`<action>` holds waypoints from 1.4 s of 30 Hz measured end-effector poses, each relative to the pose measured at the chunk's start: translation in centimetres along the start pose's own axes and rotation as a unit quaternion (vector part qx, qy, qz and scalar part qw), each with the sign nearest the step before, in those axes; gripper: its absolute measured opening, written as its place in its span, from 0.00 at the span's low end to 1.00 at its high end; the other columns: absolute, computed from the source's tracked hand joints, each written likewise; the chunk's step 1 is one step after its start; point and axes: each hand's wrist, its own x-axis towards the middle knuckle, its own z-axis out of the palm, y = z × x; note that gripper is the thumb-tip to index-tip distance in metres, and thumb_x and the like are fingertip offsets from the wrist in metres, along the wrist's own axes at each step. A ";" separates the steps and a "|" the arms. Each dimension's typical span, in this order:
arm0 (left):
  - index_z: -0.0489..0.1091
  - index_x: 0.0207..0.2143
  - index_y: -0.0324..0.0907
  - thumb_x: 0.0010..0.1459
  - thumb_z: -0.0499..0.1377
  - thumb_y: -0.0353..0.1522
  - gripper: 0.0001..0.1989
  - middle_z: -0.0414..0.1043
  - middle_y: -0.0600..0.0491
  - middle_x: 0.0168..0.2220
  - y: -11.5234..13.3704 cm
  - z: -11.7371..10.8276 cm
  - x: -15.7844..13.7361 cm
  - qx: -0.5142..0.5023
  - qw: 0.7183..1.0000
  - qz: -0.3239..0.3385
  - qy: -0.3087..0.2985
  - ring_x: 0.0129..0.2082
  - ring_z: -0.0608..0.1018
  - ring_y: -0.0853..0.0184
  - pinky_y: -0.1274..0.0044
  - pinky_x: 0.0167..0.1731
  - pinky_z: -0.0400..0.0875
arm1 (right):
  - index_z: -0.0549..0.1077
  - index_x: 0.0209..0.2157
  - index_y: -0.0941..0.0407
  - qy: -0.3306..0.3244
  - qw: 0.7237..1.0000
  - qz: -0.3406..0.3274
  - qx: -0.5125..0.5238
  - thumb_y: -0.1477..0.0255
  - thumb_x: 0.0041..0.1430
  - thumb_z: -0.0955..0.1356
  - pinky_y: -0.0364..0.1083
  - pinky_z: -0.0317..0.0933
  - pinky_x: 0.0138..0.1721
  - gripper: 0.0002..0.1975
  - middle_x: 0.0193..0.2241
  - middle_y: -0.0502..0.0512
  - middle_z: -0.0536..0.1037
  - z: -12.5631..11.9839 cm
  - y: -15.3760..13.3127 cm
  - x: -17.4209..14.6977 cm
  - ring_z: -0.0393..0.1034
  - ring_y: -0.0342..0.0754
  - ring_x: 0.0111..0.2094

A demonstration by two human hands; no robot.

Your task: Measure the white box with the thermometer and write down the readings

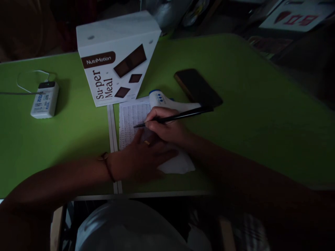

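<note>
Head camera: under dim light, a person's right hand (pixel 169 127) holds a slim black pen (pixel 187 113) in a narrow writing grip, thumb and fingers closed around the barrel near its tip. The pen slants across a white paper sheet filled with rows of small handwriting (pixel 129 116), its tip over the written lines (whether it touches the paper cannot be told). The sheet lies on a bright green tabletop (pixel 251 111), near the edge closest to the person. The left hand (pixel 141 153), wearing a gold-coloured ring (pixel 147 142) and a thin dark bracelet (pixel 108 167), rests palm down with fingers spread across the lower part of the sheet, gripping nothing. The left wrist crosses a pale double-lined strip (pixel 112 130) that runs from the table edge up to a white cardboard box with brown print (pixel 101 82), which stands upright behind the paper and reads "NutriMotion" and "Su-per Meal." Beside the right hand, at the sheet's upper right, lies a white and blue gun-shaped plastic device (pixel 158 99); just beyond it rests a black rectangular smartphone (pixel 197 85). At far left, well apart from both hands, a white block-shaped power bank (pixel 46 101) sits with a white cable (pixel 34 71) plugged in.
</note>
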 end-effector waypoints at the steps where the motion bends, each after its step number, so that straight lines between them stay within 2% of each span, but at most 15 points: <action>1: 0.52 0.73 0.46 0.68 0.59 0.42 0.36 0.49 0.42 0.74 0.0 0.0 0.0 -0.004 1.000 -0.002 0.002 0.74 0.51 0.39 0.41 0.68 0.43 | 0.68 0.24 0.50 0.004 1.000 0.005 -0.003 0.74 0.53 0.68 0.48 0.63 0.26 0.07 0.21 0.48 0.71 0.0 0.0 0.0 0.65 0.46 0.24; 4: 0.52 0.73 0.47 0.67 0.60 0.42 0.37 0.49 0.43 0.74 0.0 -0.1 0.1 -0.011 1.000 -0.004 0.001 0.74 0.49 0.38 0.40 0.68 0.45 | 0.68 0.24 0.51 0.008 1.000 0.006 0.000 0.75 0.52 0.68 0.48 0.63 0.26 0.07 0.21 0.48 0.71 -0.1 -0.1 0.1 0.65 0.46 0.24; 8: 0.51 0.74 0.46 0.68 0.58 0.43 0.36 0.50 0.43 0.74 0.0 -0.2 0.1 -0.012 1.000 -0.004 -0.003 0.74 0.49 0.39 0.40 0.69 0.43 | 0.69 0.23 0.51 0.004 1.000 -0.003 0.014 0.77 0.51 0.68 0.47 0.62 0.26 0.07 0.21 0.48 0.71 -0.1 -0.1 0.2 0.64 0.45 0.22; 18: 0.52 0.73 0.46 0.68 0.59 0.43 0.36 0.50 0.42 0.74 0.1 -0.6 0.1 -0.013 1.000 -0.007 -0.015 0.74 0.51 0.39 0.40 0.68 0.46 | 0.68 0.23 0.51 0.025 0.999 0.017 -0.011 0.72 0.52 0.69 0.47 0.58 0.23 0.07 0.20 0.48 0.71 -0.1 -0.1 0.0 0.61 0.45 0.22; 22: 0.52 0.73 0.45 0.68 0.58 0.43 0.36 0.52 0.41 0.73 0.0 -0.3 0.1 -0.010 1.000 0.001 -0.007 0.74 0.49 0.39 0.39 0.68 0.42 | 0.69 0.22 0.51 0.014 1.000 0.008 0.000 0.72 0.51 0.69 0.47 0.56 0.23 0.06 0.20 0.48 0.70 -0.3 0.0 0.0 0.60 0.45 0.21; 28: 0.52 0.73 0.46 0.68 0.58 0.45 0.36 0.46 0.42 0.75 0.0 -0.3 0.2 -0.009 1.000 -0.009 -0.011 0.75 0.48 0.40 0.40 0.68 0.45 | 0.67 0.22 0.51 0.027 0.999 0.025 0.007 0.75 0.51 0.67 0.47 0.56 0.23 0.07 0.19 0.48 0.68 -0.2 0.0 0.1 0.59 0.45 0.22; 31: 0.51 0.73 0.47 0.69 0.57 0.44 0.35 0.47 0.43 0.75 0.1 -0.4 0.2 -0.012 1.000 -0.005 -0.024 0.75 0.48 0.41 0.40 0.68 0.44 | 0.67 0.22 0.51 0.031 0.999 0.006 0.007 0.77 0.50 0.67 0.47 0.57 0.24 0.08 0.19 0.47 0.69 -0.2 0.1 0.1 0.60 0.44 0.22; 35: 0.53 0.73 0.47 0.68 0.59 0.43 0.36 0.46 0.43 0.75 -0.1 -0.1 0.2 -0.010 1.000 -0.008 -0.003 0.74 0.49 0.40 0.41 0.68 0.44 | 0.68 0.22 0.51 0.027 1.000 -0.010 0.009 0.80 0.50 0.67 0.47 0.60 0.26 0.09 0.20 0.47 0.70 -0.2 0.1 0.2 0.62 0.44 0.22; 42: 0.53 0.73 0.47 0.67 0.60 0.43 0.37 0.45 0.43 0.75 -0.3 0.7 0.3 -0.016 1.000 -0.002 0.012 0.74 0.49 0.39 0.40 0.67 0.44 | 0.67 0.23 0.52 0.024 1.000 0.010 0.009 0.79 0.51 0.66 0.47 0.60 0.27 0.09 0.19 0.46 0.68 -0.2 0.1 0.2 0.61 0.44 0.22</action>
